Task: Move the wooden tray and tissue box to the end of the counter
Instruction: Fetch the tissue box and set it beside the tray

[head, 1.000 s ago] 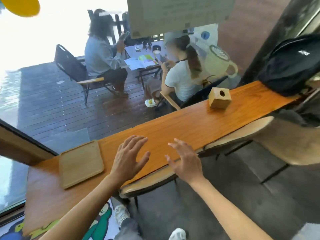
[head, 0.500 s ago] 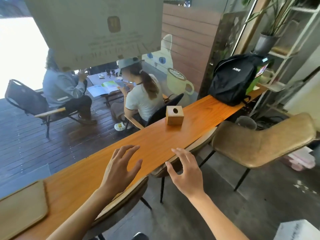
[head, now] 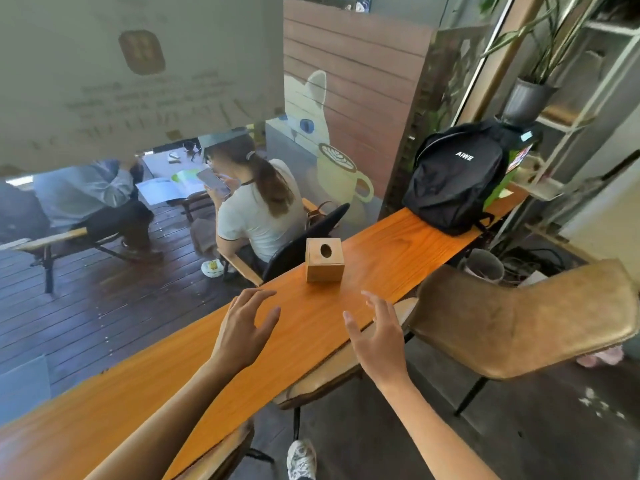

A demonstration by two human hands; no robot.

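Observation:
A small wooden tissue box (head: 325, 259) with an oval hole on top stands upright on the long orange wooden counter (head: 388, 258). My left hand (head: 244, 329) hovers over the counter just short of the box and to its left, fingers spread, holding nothing. My right hand (head: 379, 336) hangs over the counter's near edge, below and right of the box, fingers apart and empty. Neither hand touches the box. The wooden tray is out of view.
A black backpack (head: 453, 178) sits on the counter's far right end. A tan padded chair (head: 526, 317) stands close on the right, another seat (head: 332, 372) tucks under the counter. Behind the window two people sit at a table outside. A shelf with a potted plant (head: 528, 98) is beyond the backpack.
The view has swung right along the counter. The tray slid out of sight at the left, the tissue box came closer, and both open hands moved toward it.

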